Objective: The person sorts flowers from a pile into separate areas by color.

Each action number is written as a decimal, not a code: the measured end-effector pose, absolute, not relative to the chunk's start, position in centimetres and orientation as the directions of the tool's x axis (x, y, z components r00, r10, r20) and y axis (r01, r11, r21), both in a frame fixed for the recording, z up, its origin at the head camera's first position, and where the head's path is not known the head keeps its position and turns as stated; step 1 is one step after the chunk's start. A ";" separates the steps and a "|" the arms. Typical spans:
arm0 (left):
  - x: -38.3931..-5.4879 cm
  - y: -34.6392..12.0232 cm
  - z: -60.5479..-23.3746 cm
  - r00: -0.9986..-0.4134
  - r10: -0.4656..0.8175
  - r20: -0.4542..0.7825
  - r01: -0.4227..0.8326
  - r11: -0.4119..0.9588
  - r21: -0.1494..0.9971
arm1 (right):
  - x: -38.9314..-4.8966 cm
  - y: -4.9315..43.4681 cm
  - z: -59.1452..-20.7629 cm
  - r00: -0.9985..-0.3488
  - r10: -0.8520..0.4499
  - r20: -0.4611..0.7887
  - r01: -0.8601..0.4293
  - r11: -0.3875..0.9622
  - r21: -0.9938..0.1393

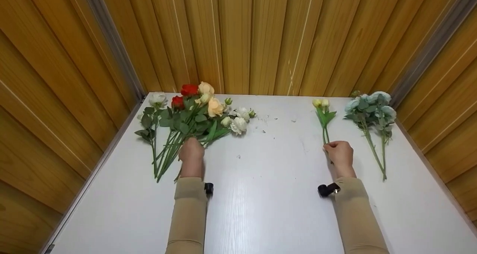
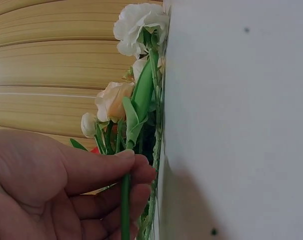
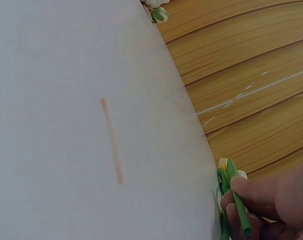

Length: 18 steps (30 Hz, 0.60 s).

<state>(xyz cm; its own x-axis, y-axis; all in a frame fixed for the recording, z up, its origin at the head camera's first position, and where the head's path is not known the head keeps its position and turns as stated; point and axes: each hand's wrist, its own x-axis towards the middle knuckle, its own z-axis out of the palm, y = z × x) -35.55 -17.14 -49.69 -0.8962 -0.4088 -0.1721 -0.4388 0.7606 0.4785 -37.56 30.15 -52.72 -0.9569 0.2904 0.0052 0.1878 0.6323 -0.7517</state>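
Note:
My left hand (image 1: 192, 152) pinches a green tulip stem (image 2: 125, 207) between thumb and fingers, its broad leaf (image 2: 143, 95) rising beyond the fingertips. That hand is over the lower stems of a flower pile with red roses (image 1: 190, 90), peach roses (image 1: 215, 107) and white blooms (image 1: 238, 125). Toward the right, my right hand (image 1: 341, 155) grips a tulip stem (image 3: 240, 207) by thumb and fingertips. Two pale yellow tulips (image 1: 321, 103) lie side by side above it, their stems running down to the fingers. Part of the held stem is hidden behind the right hand.
Pale blue flowers (image 1: 380, 97) with long stems lie at the right of the white table (image 1: 261, 198). A white rose (image 1: 158, 98) lies at the far left. Wood-patterned panels (image 1: 268, 41) enclose the back and sides. Small dark specks dot the tabletop.

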 end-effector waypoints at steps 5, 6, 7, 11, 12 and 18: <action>-35.3 -16.9 -49.6 -0.901 -0.413 -0.136 -0.422 0.758 0.498 | -37.4 30.2 -53.0 -0.961 0.277 0.023 0.170 0.650 -0.741; -35.2 -16.9 -49.5 -0.905 -0.407 -0.127 -0.411 0.758 0.507 | -37.4 30.2 -53.0 -0.962 0.273 0.027 0.164 0.652 -0.740; -35.2 -16.9 -49.5 -0.908 -0.403 -0.116 -0.402 0.757 0.515 | -37.4 30.2 -53.1 -0.962 0.272 0.031 0.161 0.652 -0.741; -34.9 -16.7 -49.3 -0.921 -0.383 -0.072 -0.355 0.748 0.561 | -37.4 30.2 -53.0 -0.961 0.274 0.045 0.151 0.652 -0.743; -34.8 -16.7 -49.2 -0.922 -0.383 -0.054 -0.344 0.748 0.567 | -37.4 30.2 -52.9 -0.961 0.274 0.047 0.149 0.652 -0.743; -34.5 -16.3 -49.0 -0.924 -0.382 0.028 -0.292 0.751 0.592 | -37.3 30.0 -52.7 -0.957 0.286 0.051 0.155 0.653 -0.742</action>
<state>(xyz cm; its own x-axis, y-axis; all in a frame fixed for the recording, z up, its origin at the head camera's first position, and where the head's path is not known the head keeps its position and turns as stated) -34.46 -16.25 -49.02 -0.9237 -0.3820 0.0282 -0.2924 0.7508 0.5923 -37.31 29.99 -52.67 -0.9570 0.2856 0.0513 0.1550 0.6526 -0.7417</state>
